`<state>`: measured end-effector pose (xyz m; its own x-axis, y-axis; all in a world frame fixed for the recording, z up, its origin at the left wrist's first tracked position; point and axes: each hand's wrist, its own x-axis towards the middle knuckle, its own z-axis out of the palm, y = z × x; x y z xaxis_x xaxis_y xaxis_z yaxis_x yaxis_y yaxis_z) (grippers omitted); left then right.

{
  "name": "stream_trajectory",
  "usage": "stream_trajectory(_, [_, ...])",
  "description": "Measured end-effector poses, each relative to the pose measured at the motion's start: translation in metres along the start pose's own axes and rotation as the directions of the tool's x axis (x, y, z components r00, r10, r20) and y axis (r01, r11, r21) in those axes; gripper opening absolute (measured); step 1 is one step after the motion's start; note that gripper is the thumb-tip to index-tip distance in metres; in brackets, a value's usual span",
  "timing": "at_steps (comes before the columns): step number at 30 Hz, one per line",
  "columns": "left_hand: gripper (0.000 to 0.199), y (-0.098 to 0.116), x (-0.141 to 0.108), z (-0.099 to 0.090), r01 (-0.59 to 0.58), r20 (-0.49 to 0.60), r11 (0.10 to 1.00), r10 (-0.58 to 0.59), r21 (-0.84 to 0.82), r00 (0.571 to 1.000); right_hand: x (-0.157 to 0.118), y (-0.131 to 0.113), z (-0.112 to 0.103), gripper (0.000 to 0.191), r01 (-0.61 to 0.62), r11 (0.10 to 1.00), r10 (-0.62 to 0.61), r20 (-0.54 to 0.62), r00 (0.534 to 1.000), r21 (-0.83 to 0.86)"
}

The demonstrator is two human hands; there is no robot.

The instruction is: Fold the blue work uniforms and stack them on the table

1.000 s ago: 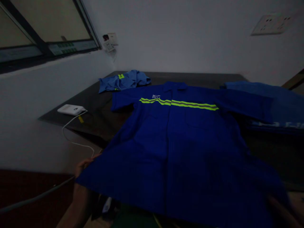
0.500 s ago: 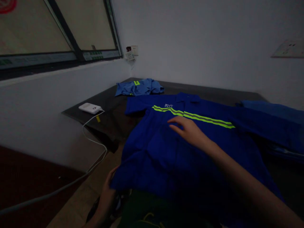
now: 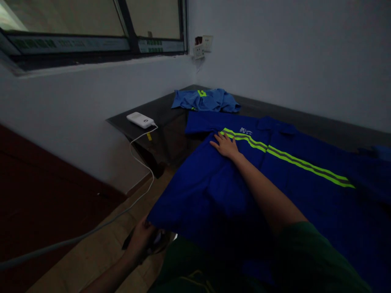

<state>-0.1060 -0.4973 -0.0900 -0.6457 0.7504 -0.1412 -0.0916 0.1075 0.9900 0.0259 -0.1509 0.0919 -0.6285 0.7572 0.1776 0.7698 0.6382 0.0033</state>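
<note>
A dark blue work shirt (image 3: 195, 179) with a yellow-green reflective stripe (image 3: 305, 163) across its chest lies spread on the dark table, its collar pointing away from me. My right hand (image 3: 225, 145) rests flat on the chest at the stripe's left end, fingers spread. Down at the lower left, my left hand (image 3: 143, 234) is closed on the shirt's hem corner, which hangs past the table's edge. Its fingertips are partly hidden by the cloth.
A crumpled lighter blue garment (image 3: 210, 101) lies at the back of the table (image 3: 122, 120). On the left corner sits a white power bank (image 3: 140, 119) with a white cable (image 3: 149, 171) trailing down. More blue cloth (image 3: 380, 152) shows at the right. Wall sockets (image 3: 203, 47) are in the corner.
My right hand has come down from above the shirt onto its left chest, fingers now spread. The hem side is pulled straighter, with my left hand still on it. The view has turned left.
</note>
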Motion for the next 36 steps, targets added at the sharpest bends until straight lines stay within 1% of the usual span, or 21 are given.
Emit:
stream_trajectory(3, [0.048, 0.001, 0.012, -0.004, -0.063, -0.016, 0.996, 0.063, -0.062, 0.998, 0.0, -0.005, -0.005, 0.078, -0.003, 1.0, 0.003, -0.004, 1.0, 0.015])
stream_trajectory(5, [0.051, -0.003, 0.019, -0.007, -0.089, -0.027, 0.993, 0.088, -0.074, 0.996, 0.0, -0.01, -0.009, 0.081, -0.004, 0.999, 0.004, -0.011, 1.0, 0.045])
stream_trajectory(9, [0.048, -0.015, 0.027, -0.011, -0.068, -0.052, 0.988, 0.061, -0.138, 0.997, 0.002, -0.014, -0.008, 0.08, -0.011, 0.998, 0.011, 0.006, 1.0, 0.058])
stream_trajectory(11, [0.048, -0.018, 0.027, -0.01, -0.02, -0.031, 0.982, 0.015, -0.188, 0.999, 0.004, -0.013, -0.004, 0.076, -0.032, 0.999, 0.032, 0.008, 0.999, 0.04])
stream_trajectory(13, [0.049, -0.018, 0.027, -0.009, 0.057, 0.049, 0.973, -0.047, -0.225, 0.998, 0.006, -0.011, -0.002, 0.071, -0.05, 0.998, 0.05, 0.001, 0.999, 0.033])
stream_trajectory(15, [0.053, -0.014, 0.028, -0.011, 0.094, 0.153, 0.973, -0.063, -0.21, 0.986, 0.005, -0.009, -0.006, 0.068, -0.043, 0.998, 0.044, -0.008, 0.999, 0.046])
stream_trajectory(16, [0.056, -0.011, 0.03, -0.013, 0.076, 0.195, 0.979, -0.038, -0.187, 0.98, 0.002, -0.008, -0.01, 0.067, -0.021, 0.998, 0.023, -0.026, 0.999, 0.057])
stream_trajectory(17, [0.06, -0.007, 0.032, -0.016, 0.033, 0.235, 0.986, 0.007, -0.165, 0.972, -0.001, -0.007, -0.015, 0.065, 0.016, 0.998, -0.012, -0.057, 0.998, 0.067])
stream_trajectory(19, [0.064, 0.003, 0.039, -0.02, -0.089, 0.306, 0.986, 0.129, -0.141, 0.943, -0.016, -0.004, -0.03, 0.061, 0.116, 0.991, -0.104, -0.153, 0.983, 0.072])
stream_trajectory(21, [0.062, 0.015, 0.048, -0.018, -0.199, 0.328, 0.975, 0.22, -0.098, 0.918, -0.041, 0.005, -0.045, 0.056, 0.19, 0.98, -0.173, -0.24, 0.955, 0.053])
stream_trajectory(22, [0.06, 0.021, 0.054, -0.014, -0.244, 0.305, 0.968, 0.248, -0.053, 0.92, -0.058, 0.012, -0.051, 0.055, 0.204, 0.978, -0.187, -0.262, 0.947, 0.042])
stream_trajectory(24, [0.054, 0.033, 0.064, 0.001, -0.308, 0.204, 0.949, 0.288, 0.07, 0.936, -0.101, 0.033, -0.058, 0.054, 0.178, 0.984, -0.166, -0.269, 0.949, 0.022])
stream_trajectory(26, [0.048, 0.045, 0.072, 0.02, -0.347, 0.11, 0.921, 0.332, 0.176, 0.937, -0.154, 0.061, -0.055, 0.056, 0.082, 0.997, -0.082, -0.256, 0.963, -0.009])
stream_trajectory(28, [0.042, 0.055, 0.075, 0.035, -0.386, 0.062, 0.89, 0.383, 0.243, 0.922, -0.213, 0.091, -0.042, 0.06, -0.105, 0.993, 0.089, -0.248, 0.965, -0.052])
stream_trajectory(30, [0.039, 0.062, 0.077, 0.042, -0.418, 0.034, 0.866, 0.426, 0.273, 0.904, -0.269, 0.119, -0.025, 0.062, -0.32, 0.945, 0.295, -0.245, 0.924, -0.071])
stream_trajectory(31, [0.039, 0.064, 0.078, 0.042, -0.422, 0.021, 0.869, 0.432, 0.259, 0.902, -0.292, 0.13, -0.017, 0.063, -0.395, 0.916, 0.369, -0.235, 0.899, -0.074])
stream_trajectory(33, [0.04, 0.067, 0.083, 0.038, -0.399, 0.008, 0.902, 0.404, 0.167, 0.915, -0.326, 0.144, -0.003, 0.064, -0.466, 0.881, 0.442, -0.21, 0.872, -0.08])
stream_trajectory(34, [0.041, 0.066, 0.087, 0.035, -0.374, 0.012, 0.921, 0.375, 0.109, 0.927, -0.336, 0.147, 0.001, 0.063, -0.478, 0.874, 0.454, -0.208, 0.866, -0.082])
stream_trajectory(36, [0.042, 0.064, 0.097, 0.028, -0.329, 0.057, 0.943, 0.326, 0.043, 0.944, -0.345, 0.149, 0.006, 0.061, -0.482, 0.872, 0.456, -0.224, 0.862, -0.08])
